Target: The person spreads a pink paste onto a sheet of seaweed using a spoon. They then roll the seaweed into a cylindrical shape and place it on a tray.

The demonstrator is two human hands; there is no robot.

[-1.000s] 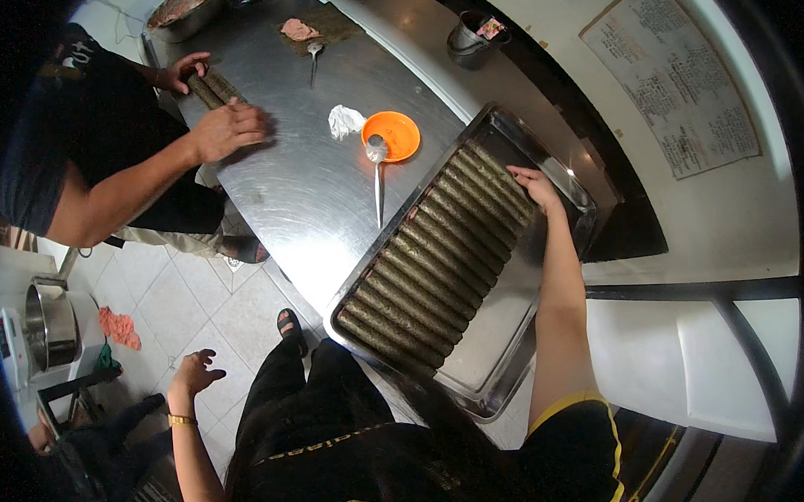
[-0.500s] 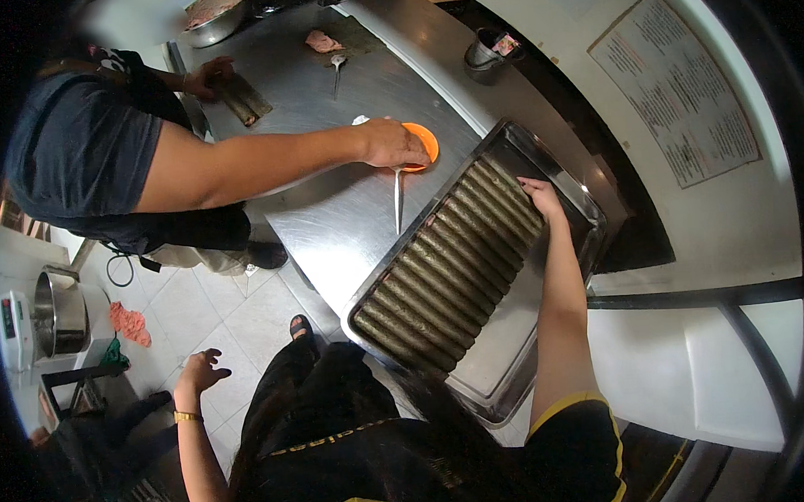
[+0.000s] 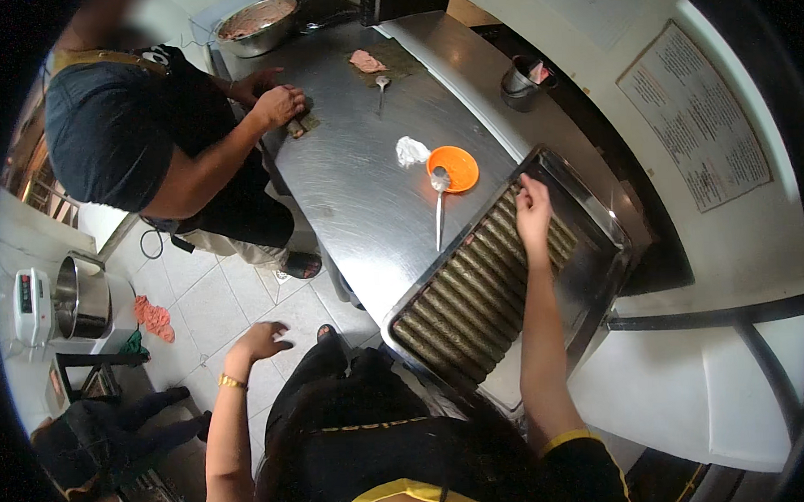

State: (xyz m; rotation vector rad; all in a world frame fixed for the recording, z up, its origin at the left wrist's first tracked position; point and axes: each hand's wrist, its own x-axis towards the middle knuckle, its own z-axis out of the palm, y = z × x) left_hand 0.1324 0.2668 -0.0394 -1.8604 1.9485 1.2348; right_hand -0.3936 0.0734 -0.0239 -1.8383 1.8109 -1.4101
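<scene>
Long dark green rolls (image 3: pixel 463 307), wrapped in what looks like seaweed, lie side by side in a rectangular metal tray (image 3: pixel 588 192). My right hand (image 3: pixel 533 211) is over the far part of this row, close to the tray's far left rim. Its fingers are slightly bent and I see nothing held in them; contact with a roll is unclear. My left hand (image 3: pixel 261 342) hangs in the air over the floor, left of the tray, fingers loosely spread and nothing in them. Beyond the tray's left rim, a spoon (image 3: pixel 440 218) rests in an orange bowl (image 3: pixel 463 163).
A co-worker's hands (image 3: pixel 279 104) are on a dark roll (image 3: pixel 301 124) at the left edge of the steel table (image 3: pixel 353 163). Crumpled white material (image 3: pixel 411 150), another spoon (image 3: pixel 382 86), pink filling (image 3: pixel 367 61) and a mixing bowl (image 3: pixel 258 28) stand farther back. A dark metal cup (image 3: pixel 525 89) is right.
My right hand has moved from the rolls' right ends toward the far left rim. The co-worker's hand has left the orange bowl for the roll. My left hand stays free; the view has shifted.
</scene>
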